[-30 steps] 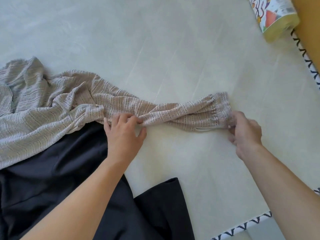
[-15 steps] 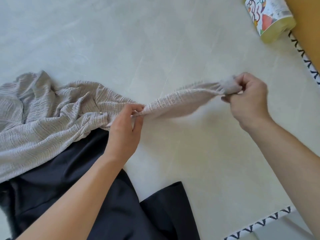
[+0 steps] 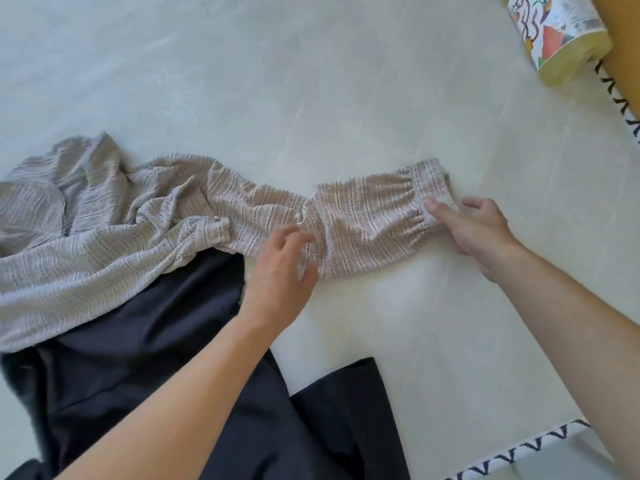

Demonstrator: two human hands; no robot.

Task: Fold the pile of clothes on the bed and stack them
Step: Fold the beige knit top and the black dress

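A beige knitted top (image 3: 104, 244) lies crumpled at the left of the bed, and its long sleeve (image 3: 367, 220) stretches flat to the right. My left hand (image 3: 280, 268) pinches the sleeve's near edge at mid-length, fingers curled on top and thumb at the hem. The thumb of my right hand (image 3: 474, 226) touches the gathered cuff (image 3: 429, 181), while its fingers are loosely bent past the cuff's end. A dark navy garment (image 3: 166, 368) lies partly under the top and under my left forearm.
The pale bed sheet (image 3: 311, 98) stretches bare beyond the clothes. A printed yellow roll-shaped package (image 3: 561, 32) lies at the far right corner beside an orange board. The bed's zigzag-trimmed edge (image 3: 519, 455) runs along the near right.
The sleeve was twisted and lifted off the bed between both hands; now it lies back down, untwisted and spread flat. My right hand has loosened its grip on the cuff.
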